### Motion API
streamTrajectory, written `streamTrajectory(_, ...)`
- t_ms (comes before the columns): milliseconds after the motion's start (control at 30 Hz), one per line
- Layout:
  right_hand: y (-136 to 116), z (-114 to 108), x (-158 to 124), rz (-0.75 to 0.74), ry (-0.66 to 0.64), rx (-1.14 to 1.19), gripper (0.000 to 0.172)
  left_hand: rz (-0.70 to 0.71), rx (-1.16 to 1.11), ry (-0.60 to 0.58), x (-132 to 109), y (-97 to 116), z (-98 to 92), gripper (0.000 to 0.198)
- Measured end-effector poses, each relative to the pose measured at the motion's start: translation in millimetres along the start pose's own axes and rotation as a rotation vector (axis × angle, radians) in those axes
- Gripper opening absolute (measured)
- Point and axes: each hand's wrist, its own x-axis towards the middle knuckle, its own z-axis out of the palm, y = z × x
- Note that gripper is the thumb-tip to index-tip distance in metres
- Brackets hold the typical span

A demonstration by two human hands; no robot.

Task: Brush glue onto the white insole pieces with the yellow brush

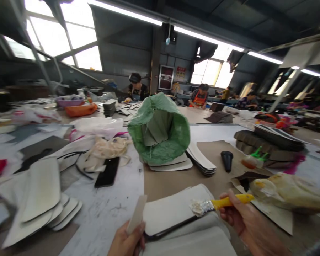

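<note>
In my right hand (238,213) is a yellow-handled paintbrush (224,202), its pale, gummed bristles resting on a whitish rounded panel (173,209) near the panel's right end. My left hand (130,236) pinches a narrow pale strip (138,212) upright at the panel's left end. Dark edging shows along the panel's near side. More pale panels (192,241) lie beneath and in front of it. Beyond them stands a green woven sack (160,153), its mouth facing me, with grey-white pieces inside.
Left lie stacked panels (42,192), a black phone (107,172) and a cream cloth bundle (106,151). To the right are a dark tapered tool (226,160), a glue-stained plastic bag (290,192) and a dark stack (269,145). Several people work at tables farther back.
</note>
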Motion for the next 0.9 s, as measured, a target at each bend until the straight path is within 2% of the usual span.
streamTrajectory(167,30,48,-4,0.053,-0.101,-0.147,0.039,-0.003,-0.077,0.004,5,-5,0.8,0.033)
streamTrajectory(300,47,69,-5,-0.006,-0.172,-0.257,0.041,0.014,-0.089,-0.028,6,-6,0.7,0.031)
streamTrajectory(500,56,74,1,-0.089,-0.217,-0.455,0.043,0.015,-0.088,-0.08,6,-6,-2.0,0.029)
streamTrajectory(800,61,79,4,-0.171,-0.292,-0.58,0.046,-0.008,-0.098,-0.122,6,-10,-6.6,0.028)
streamTrajectory(900,58,80,4,-0.199,-0.252,-0.653,0.049,-0.014,-0.102,-0.124,5,-9,-7.9,0.029)
